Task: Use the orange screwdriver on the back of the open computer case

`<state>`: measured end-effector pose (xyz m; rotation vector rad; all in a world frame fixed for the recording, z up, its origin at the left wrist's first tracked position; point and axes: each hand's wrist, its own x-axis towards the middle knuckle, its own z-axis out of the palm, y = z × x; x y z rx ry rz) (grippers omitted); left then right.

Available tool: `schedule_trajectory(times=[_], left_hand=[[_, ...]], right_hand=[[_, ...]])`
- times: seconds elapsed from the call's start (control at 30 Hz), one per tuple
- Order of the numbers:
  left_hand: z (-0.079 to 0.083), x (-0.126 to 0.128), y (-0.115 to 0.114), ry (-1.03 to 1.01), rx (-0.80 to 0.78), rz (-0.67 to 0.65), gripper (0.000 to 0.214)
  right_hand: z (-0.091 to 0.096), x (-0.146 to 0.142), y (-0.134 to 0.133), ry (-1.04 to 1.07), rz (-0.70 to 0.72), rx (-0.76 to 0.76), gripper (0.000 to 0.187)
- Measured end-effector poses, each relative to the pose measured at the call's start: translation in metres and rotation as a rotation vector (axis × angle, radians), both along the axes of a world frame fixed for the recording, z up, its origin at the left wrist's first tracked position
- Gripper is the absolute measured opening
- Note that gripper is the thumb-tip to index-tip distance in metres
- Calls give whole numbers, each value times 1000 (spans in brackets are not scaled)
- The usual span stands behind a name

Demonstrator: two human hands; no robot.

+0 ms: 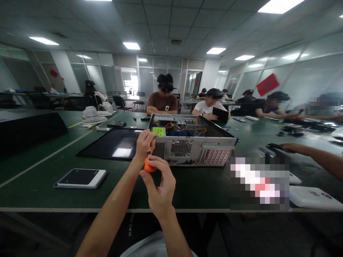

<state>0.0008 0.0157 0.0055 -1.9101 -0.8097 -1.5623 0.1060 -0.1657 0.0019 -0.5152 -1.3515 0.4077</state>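
The right hand (160, 185) grasps the orange screwdriver (148, 166) – left hand (144, 142) closed around its shaft (steadying it, I judge) – at the near-left corner of the computer case (193, 144) on the worktop (53, 157).

The grey metal desktop computer case (187, 148) lies on its side on the green surface, with its open side up. Coloured cables and a green label are visible inside. Its rear panel, with fan grille and slot covers, faces the viewer.

The short screwdriver with an orange handle (148, 166) is gripped in the right hand (160, 187) at the panel's left edge. Its shaft is hidden behind the left hand (144, 142).
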Motion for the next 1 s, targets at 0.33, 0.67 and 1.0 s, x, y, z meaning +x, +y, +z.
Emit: schedule_trajectory(times=[0.33, 0.67, 1.0], left_hand=[[9, 0, -4, 47, -16, 7, 28], [26, 0, -6, -48, -96, 52, 26], [39, 2, -18, -10, -203, 109, 25]], right_hand=[[12, 16, -9, 297, -113, -44, 14], [28, 45, -22, 463, -303, 20, 15], [32, 68, -12, 528, -361, -18, 18]])
